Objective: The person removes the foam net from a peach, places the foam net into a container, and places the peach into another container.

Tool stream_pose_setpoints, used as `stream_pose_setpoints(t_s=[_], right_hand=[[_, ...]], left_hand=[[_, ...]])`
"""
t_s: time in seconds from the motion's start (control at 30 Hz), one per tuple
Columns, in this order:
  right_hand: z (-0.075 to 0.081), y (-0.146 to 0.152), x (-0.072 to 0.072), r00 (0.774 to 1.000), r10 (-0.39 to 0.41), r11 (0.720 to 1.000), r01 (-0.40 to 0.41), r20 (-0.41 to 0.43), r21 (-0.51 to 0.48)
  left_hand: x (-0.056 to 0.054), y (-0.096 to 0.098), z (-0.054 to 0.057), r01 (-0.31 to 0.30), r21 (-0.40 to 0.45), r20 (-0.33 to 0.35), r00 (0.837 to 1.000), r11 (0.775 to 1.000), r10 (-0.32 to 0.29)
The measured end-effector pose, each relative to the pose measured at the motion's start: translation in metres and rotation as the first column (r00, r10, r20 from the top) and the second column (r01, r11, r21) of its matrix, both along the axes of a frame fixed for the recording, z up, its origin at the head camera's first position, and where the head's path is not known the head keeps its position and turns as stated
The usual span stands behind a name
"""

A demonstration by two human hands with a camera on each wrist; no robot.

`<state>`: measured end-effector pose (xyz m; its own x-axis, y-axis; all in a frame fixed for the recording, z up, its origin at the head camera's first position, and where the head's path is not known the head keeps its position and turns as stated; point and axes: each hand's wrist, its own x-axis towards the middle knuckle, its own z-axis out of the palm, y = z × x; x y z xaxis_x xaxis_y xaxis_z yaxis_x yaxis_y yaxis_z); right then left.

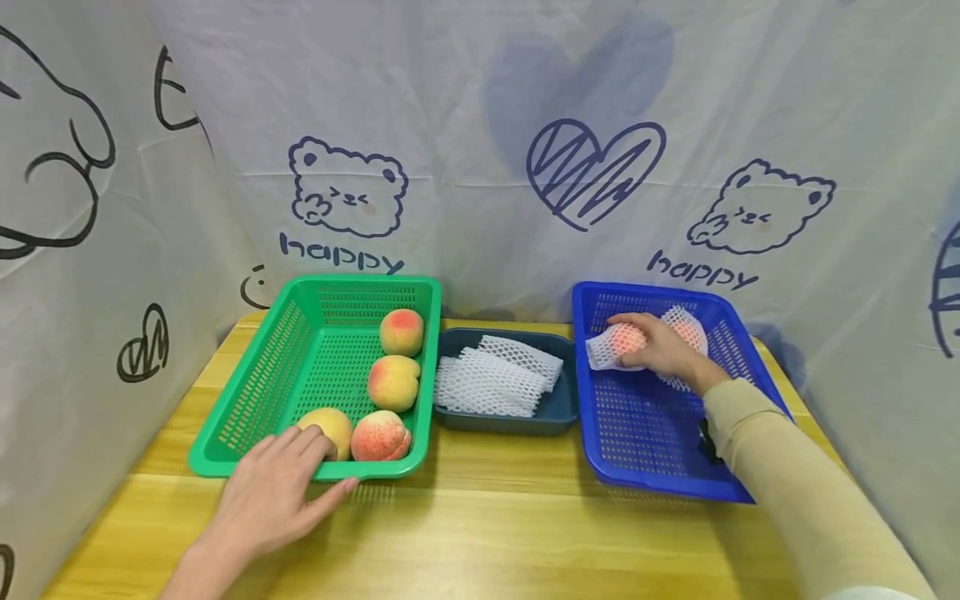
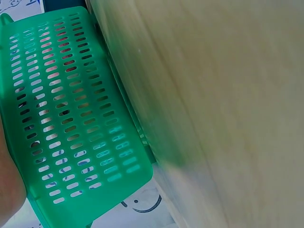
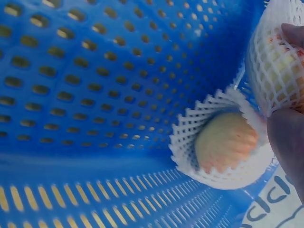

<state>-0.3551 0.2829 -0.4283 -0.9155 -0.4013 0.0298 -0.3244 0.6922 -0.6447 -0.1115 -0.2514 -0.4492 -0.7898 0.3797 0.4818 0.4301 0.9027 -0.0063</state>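
Note:
In the blue basket (image 1: 660, 475), my right hand (image 1: 660, 346) holds a peach (image 1: 627, 338) in a white foam net, thumb and fingers on either side of it. Another netted peach (image 3: 225, 142) lies in the same basket, its face showing through the open net end in the right wrist view. My left hand (image 1: 273, 483) grips the front rim of the green basket (image 1: 255, 392), fingers over the edge and thumb outside. Just beyond those fingers sits a yellow peach (image 1: 330, 427). Beside it lies a redder peach (image 1: 381, 437), with two more peaches (image 1: 393, 383) behind along the right wall.
Between the baskets stands a dark tray (image 1: 510, 423) with white foam nets (image 1: 491, 383) piled in it. All three stand on a wooden table (image 1: 495, 517). A printed white cloth (image 1: 480, 167) hangs close behind and at both sides.

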Motion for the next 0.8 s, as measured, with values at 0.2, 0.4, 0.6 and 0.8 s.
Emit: stream_pose_setpoints(t_s=[0.2,0.4,0.6,0.8], right_hand=[[0.017,0.001,0.008,0.999,-0.008,1.0,0.007,-0.031,-0.005],[0.035,0.0,0.017,0.997,-0.033,0.999,0.034,-0.074,0.011],[0.052,-0.004,0.028,0.989,-0.092,0.995,0.097,-0.12,0.031],[0.069,-0.011,0.046,0.974,-0.185,0.983,0.186,-0.134,-0.007]], left_hand=[[0.0,0.0,-0.001,0.0,0.0,0.001,1.0,1.0,0.0],[0.0,0.0,0.0,-0.001,0.008,0.007,1.0,1.0,0.001],[0.0,0.002,0.002,-0.002,0.004,0.007,1.0,1.0,0.002],[0.001,0.002,0.004,-0.01,0.002,0.02,1.0,1.0,0.01]])
